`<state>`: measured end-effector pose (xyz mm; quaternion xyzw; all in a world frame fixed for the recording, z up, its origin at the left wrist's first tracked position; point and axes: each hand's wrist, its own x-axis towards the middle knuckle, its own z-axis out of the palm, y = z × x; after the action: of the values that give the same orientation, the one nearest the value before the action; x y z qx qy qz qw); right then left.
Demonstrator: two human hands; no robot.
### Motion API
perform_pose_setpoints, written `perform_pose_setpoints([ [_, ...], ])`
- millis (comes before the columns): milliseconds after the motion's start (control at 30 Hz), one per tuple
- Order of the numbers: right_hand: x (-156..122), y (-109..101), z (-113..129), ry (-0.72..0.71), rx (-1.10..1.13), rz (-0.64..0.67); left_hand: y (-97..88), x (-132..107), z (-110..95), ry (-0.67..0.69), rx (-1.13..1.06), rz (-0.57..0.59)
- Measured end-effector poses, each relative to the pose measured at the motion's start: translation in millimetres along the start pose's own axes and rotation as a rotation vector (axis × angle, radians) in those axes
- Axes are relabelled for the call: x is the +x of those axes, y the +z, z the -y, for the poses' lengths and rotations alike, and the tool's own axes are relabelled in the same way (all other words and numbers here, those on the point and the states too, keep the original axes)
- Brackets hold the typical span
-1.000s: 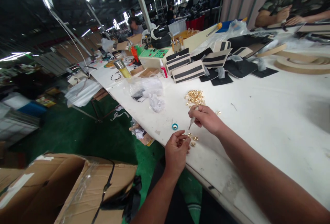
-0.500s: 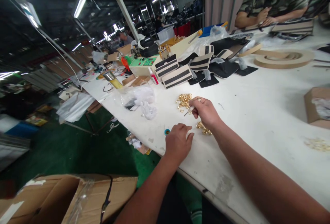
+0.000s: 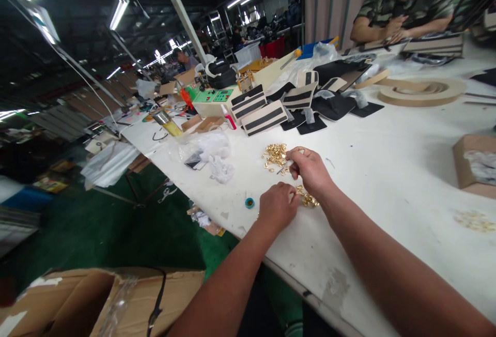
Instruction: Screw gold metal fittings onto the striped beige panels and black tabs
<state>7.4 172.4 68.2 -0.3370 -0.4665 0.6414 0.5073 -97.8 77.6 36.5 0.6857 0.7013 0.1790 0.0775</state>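
My right hand (image 3: pixel 310 170) is closed around a small pale-handled tool with a thin metal shaft (image 3: pixel 280 170); most of its handle is hidden by the fingers. Its tip points down and left, beside a pile of small gold metal pieces (image 3: pixel 275 155). Lower down, my left hand (image 3: pixel 277 203) has its thumb and fingers drawn together at the left edge of a second gold pile (image 3: pixel 309 199). Whatever those fingertips pinch is too small to make out. A small round blue container (image 3: pixel 249 202) sits on the table just left of my left hand.
Crumpled plastic bags (image 3: pixel 220 166) lie left on the white table (image 3: pixel 372 182). Behind are striped panels (image 3: pixel 265 119), a red-and-white bottle (image 3: pixel 229 119) and a tape roll (image 3: pixel 422 94). A cardboard box (image 3: pixel 475 166) stands right; another person (image 3: pixel 403 21) sits across.
My left hand has moved right, away from the blue container, to the nearer gold pile, and its fingers have closed together. My right hand stays near the farther pile with the tool.
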Motion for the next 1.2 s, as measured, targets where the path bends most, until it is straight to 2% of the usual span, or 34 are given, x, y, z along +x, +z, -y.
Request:
perform_pose_setpoints([
  [67,-1,1,-1,0.002,-0.005,0.001,-3.9,-15,2,-0.079,-0.140,-0.051],
  [267,-11,16,-15,0.059,-0.069,0.093,-13.7,-67,22,-0.463,-0.966,-0.200],
  [367,-23,28,-26,0.068,-0.119,0.204,-17.0,-85,36,-0.581,-1.164,-0.334],
  [433,-33,32,-33,0.083,-0.132,0.278,-17.8,-93,43,-0.606,-1.238,-0.389],
  [567,-59,27,-45,0.154,-0.127,0.337,-15.7,-102,50,-0.594,-1.293,-0.391],
  [667,-82,16,-47,0.177,-0.139,0.264,-12.0,-103,52,-0.573,-1.250,-0.370],
  [833,-113,10,-41,0.062,-0.371,0.137,-5.8,-102,55,-0.532,-1.157,-0.333],
  [1000,-120,15,-39,-0.030,-0.453,0.126,-3.2,-104,52,-0.528,-1.082,-0.330],
  [1200,-117,14,-38,-0.039,-0.478,0.145,-2.2,-103,48,-0.506,-0.973,-0.338],
])
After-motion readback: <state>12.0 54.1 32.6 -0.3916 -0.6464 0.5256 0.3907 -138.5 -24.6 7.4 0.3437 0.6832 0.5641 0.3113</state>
